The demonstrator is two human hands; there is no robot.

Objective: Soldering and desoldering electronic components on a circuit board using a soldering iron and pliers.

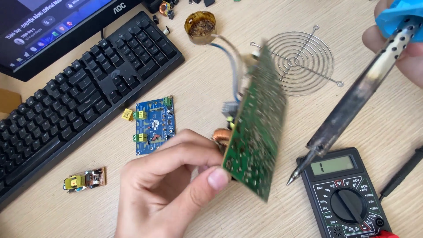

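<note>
Fingers of the left hand [169, 189] pinch a green circuit board [257, 132]; the right hand [398, 35] grips a soldering iron [352, 101].

Blurred green board [255, 128], soldering iron [352, 101] alongside

Three circuit boards: green board [255, 132], blue board [153, 125], small brown board [86, 180]. One soldering iron [352, 105], one multimeter [343, 198], one keyboard [79, 97], one fan grille [299, 59].

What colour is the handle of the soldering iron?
Bright blue: the soldering iron handle sits in the right hand, seen in the head view.
</note>
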